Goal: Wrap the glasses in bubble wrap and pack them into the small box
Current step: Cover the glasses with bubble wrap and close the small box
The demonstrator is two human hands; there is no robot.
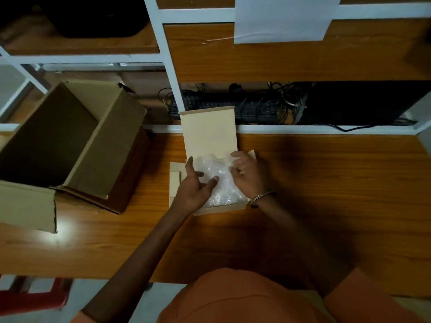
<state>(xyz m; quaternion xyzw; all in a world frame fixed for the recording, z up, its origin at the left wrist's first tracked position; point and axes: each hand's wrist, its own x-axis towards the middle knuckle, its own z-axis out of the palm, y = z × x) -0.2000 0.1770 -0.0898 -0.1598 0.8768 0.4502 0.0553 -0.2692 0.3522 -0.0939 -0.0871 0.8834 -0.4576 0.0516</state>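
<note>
A small tan cardboard box [221, 209] lies on the wooden desk with its lid [208, 131] standing up at the far side. Inside it sits a bundle of clear bubble wrap [215, 170]; the glasses themselves are hidden in the wrap. My left hand [194, 190] rests on the bundle's left side, fingers spread and pressing down. My right hand [247, 174], with a bracelet at the wrist, curls its fingers onto the bundle's right edge.
A large open brown carton [70, 141] stands on the desk to the left. Behind the small box, a white shelf frame [172, 73] holds a keyboard [256, 108] with tangled cables. A red stool [35, 297] is at the lower left.
</note>
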